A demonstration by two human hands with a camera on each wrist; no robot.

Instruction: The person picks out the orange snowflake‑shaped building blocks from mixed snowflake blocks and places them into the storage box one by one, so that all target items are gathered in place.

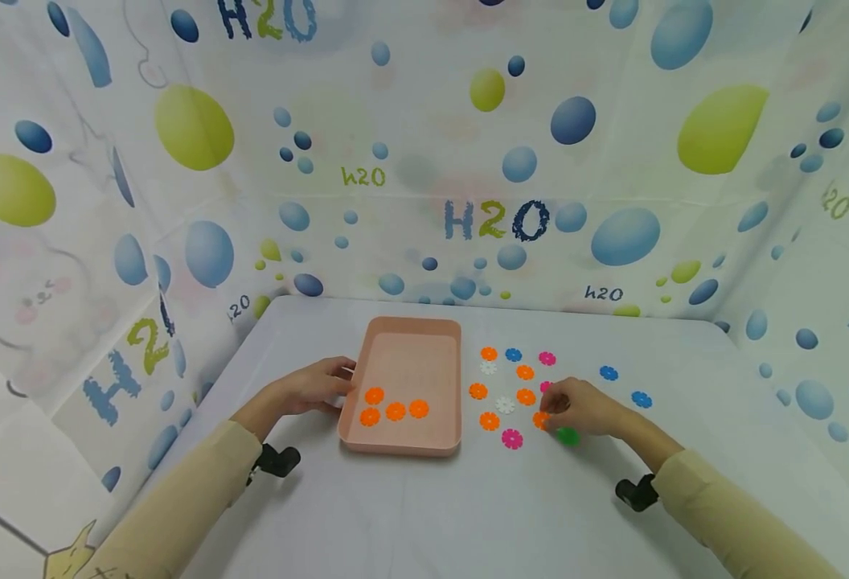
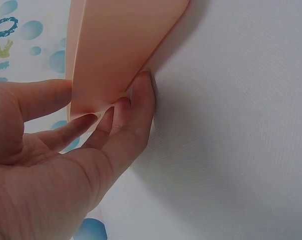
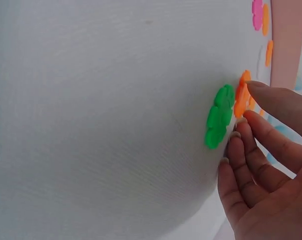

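Observation:
A pink tray [image 1: 417, 354] lies on the white table, with several orange flower-shaped discs [image 1: 395, 412] in its near half. My left hand [image 1: 316, 386] holds the tray's left side; in the left wrist view the thumb is at the tray wall [image 2: 110, 45] and the fingers curl by its lower edge. To the right of the tray, my right hand [image 1: 584, 406] pinches an orange flower-shaped disc [image 3: 242, 97] between thumb and index finger, low at the table. A green flower-shaped disc [image 3: 221, 117] lies right beside it, partly under the hand in the head view.
Between tray and right hand lie more discs: orange [image 1: 490, 420], white [image 1: 505, 404], pink [image 1: 512, 438] and blue [image 1: 514, 355]. Two blue discs [image 1: 641, 399] lie farther right. A patterned curtain [image 1: 410, 177] stands behind the table and along its sides.

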